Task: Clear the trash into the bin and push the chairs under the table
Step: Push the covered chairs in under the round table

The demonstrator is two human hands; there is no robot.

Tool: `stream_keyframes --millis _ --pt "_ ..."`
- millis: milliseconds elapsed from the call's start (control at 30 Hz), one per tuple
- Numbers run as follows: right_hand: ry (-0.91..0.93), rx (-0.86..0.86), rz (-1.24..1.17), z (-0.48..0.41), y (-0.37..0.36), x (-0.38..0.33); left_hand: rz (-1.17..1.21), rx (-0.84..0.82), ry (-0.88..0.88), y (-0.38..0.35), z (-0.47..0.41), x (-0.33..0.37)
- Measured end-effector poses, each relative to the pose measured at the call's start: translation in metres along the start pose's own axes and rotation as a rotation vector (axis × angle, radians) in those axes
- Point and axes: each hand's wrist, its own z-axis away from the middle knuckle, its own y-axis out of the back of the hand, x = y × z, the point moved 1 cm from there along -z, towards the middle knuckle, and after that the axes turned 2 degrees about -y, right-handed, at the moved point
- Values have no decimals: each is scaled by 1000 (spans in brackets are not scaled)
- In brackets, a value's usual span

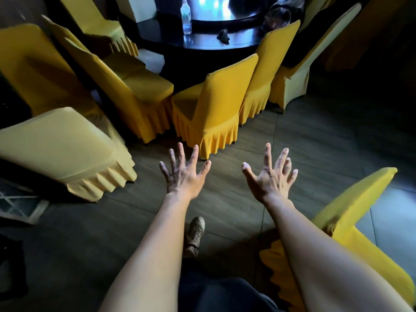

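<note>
Left hand [183,174], right hand [271,176] outstretched — fingers splayed (both empty)

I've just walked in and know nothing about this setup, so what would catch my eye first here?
Two bare hands, the left hand and right hand, reach forward with fingers spread wide and nothing in them. Ahead, bright yellow skirted chairs crowd round a dark glossy table. A clear plastic bottle stands on it, with a small dark crumpled scrap nearby.

Both arms outstretched; left hand [183,176], right hand [271,180] splayed (empty, apart)
</note>
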Motion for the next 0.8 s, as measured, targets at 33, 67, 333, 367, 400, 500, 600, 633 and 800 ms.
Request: stream_keyframes --millis 33,67,333,367,400,500,600,633,800 --pt "-16 2 2 -15 1 -4 4 0 -13 2 -21 0" --pt "-37 0 -1 -30 1 -9 2 -3 -30 5 -43 1" --pt "-198 44 -59 -132 11 -58 -20 -51 -179 34 -199 4" --pt "-216 59 -72 -142 12 -62 -32 -60 -197 37 -215 5" --pt "-234 74 -83 -152 13 -66 -40 -70 -208 39 -231 7" --pt "-301 101 -92 -173 16 -65 -60 -108 -239 40 -269 21" --pt "-380 131 -98 -190 20 -51 -81 -137 -310 32 -297 42" --pt "-411 142 -105 -196 21 -45 -89 -147 -330 28 -307 51" --pt "-552 161 -110 -225 22 -2 -195 -237 -453 0 -349 117"
